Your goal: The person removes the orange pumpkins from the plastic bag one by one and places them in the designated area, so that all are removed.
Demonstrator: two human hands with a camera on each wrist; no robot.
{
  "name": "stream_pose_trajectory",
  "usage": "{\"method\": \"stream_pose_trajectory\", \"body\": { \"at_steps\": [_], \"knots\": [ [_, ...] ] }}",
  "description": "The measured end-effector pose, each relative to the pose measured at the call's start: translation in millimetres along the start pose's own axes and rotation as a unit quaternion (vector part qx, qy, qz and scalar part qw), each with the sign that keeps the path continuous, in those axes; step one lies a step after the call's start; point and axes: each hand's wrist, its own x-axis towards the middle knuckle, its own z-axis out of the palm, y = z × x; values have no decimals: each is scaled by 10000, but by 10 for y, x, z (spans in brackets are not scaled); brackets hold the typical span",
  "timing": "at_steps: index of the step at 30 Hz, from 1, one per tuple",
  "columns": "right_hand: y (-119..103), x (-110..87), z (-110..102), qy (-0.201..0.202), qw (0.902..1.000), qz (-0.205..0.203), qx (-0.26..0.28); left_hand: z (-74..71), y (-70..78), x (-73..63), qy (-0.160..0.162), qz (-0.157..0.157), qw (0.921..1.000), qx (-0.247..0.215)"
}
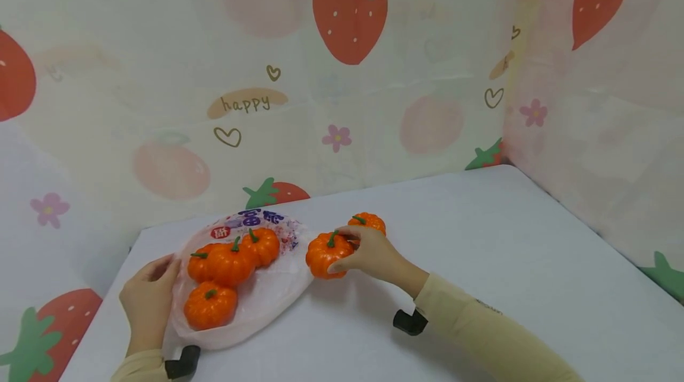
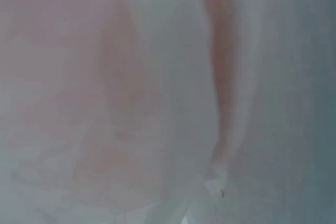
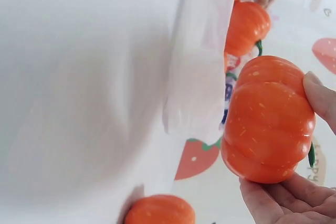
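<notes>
My right hand (image 1: 376, 256) grips a small orange pumpkin (image 1: 323, 256) with a green stem, thumb and fingers on opposite sides of it. The right wrist view shows this pumpkin (image 3: 269, 121) raised off the table beside the bag's rim. My left hand (image 1: 145, 299) pinches the left edge of a whitish plastic bag (image 1: 272, 302) with purple and red print. Inside the open bag lie several more orange pumpkins (image 1: 231, 264), bunched toward its left. Pale, blurred plastic film (image 2: 184, 103) fills the left wrist view and hides the left fingers.
Behind my right hand another orange pumpkin (image 1: 375, 220) sits on the white table (image 1: 507, 251). A strawberry-print backdrop (image 1: 369, 91) rises along the table's back and right edges. Black wrist mounts (image 1: 410, 322) stick out under both forearms.
</notes>
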Motion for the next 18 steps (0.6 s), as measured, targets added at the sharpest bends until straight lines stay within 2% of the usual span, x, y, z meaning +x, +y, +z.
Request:
{"method": "stream_pose_trajectory", "body": {
  "at_steps": [5,9,14,18],
  "knots": [
    [11,-65,-157,232,9988,223,-373,-3,-11,4,-28,-57,10000,-25],
    [49,-97,-316,275,9986,407,-190,-5,-15,8,-60,-94,9999,-53],
    [159,-141,-539,244,9986,469,52,-1,0,6,-28,-85,9999,-47],
    [229,-187,-687,235,9987,458,40,-2,24,-13,58,5,10000,22]
  ]
}}
